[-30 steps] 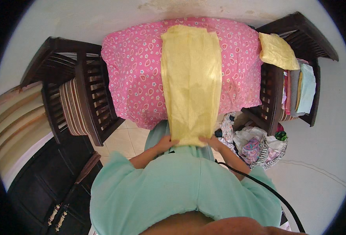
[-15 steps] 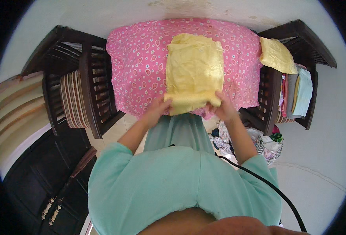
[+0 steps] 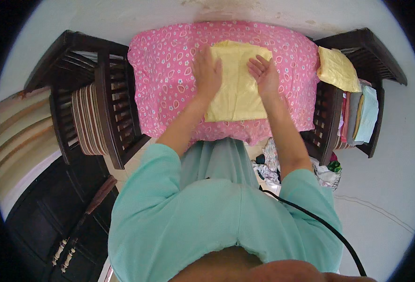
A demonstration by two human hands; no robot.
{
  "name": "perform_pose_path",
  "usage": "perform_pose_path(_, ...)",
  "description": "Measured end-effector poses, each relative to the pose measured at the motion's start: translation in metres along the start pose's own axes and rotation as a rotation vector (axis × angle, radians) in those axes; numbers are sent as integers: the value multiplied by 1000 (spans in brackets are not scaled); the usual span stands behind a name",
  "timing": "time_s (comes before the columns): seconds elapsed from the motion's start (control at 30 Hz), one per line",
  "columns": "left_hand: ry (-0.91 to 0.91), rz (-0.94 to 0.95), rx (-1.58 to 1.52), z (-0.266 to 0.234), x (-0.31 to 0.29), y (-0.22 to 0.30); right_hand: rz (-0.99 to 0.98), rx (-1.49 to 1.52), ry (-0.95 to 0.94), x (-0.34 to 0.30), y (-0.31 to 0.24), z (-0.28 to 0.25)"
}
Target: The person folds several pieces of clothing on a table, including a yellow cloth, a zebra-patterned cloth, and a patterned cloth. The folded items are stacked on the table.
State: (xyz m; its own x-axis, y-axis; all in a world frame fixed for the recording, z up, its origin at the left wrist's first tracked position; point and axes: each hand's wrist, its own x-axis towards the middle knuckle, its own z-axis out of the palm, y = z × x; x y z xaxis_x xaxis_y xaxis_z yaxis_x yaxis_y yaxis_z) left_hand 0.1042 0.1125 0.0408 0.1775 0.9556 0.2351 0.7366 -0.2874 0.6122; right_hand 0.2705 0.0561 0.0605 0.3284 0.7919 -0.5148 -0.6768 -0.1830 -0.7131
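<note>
A yellow cloth, folded to a rough rectangle, lies on a pink patterned cover in front of me. My left hand is over the cloth's left edge, fingers stretched out and pointing away from me. Over its right edge is my right hand, palm turned inward, fingers apart and slightly curled. Neither hand holds anything. Whether the hands touch the cloth or hover just above it, I cannot tell.
A dark wooden chair with a striped cushion stands at left. On the right chair sit folded cloths and another yellow folded cloth. Crumpled clothes lie below it. A black cable crosses my right side.
Both hands have let go of the cloth's near edge and moved away from me to its sides. The near part is now folded over, leaving the cloth shorter.
</note>
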Motion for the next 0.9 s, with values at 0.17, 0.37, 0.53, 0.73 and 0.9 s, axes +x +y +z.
perform_pose_path(0.17, -321, 216, 283, 4, -34, 11, -815, -1657, -61, -12, 40, -3)
perform_pose_path(0.37, -410, 231, 336, 18, -20, -11, -728, -2018, 17, 39, 40, -20)
perform_pose_path(0.53, -391, 252, 313, 23, -19, -18, -639, -1932, 132, 67, 29, -46)
perform_pose_path(0.73, -268, 29, -24, 7, -26, -27, -641, -1408, 239, 22, 24, -64)
perform_pose_path(0.9, -349, -467, -630, -19, -72, -41, -520, -621, 473, -76, 38, -59)
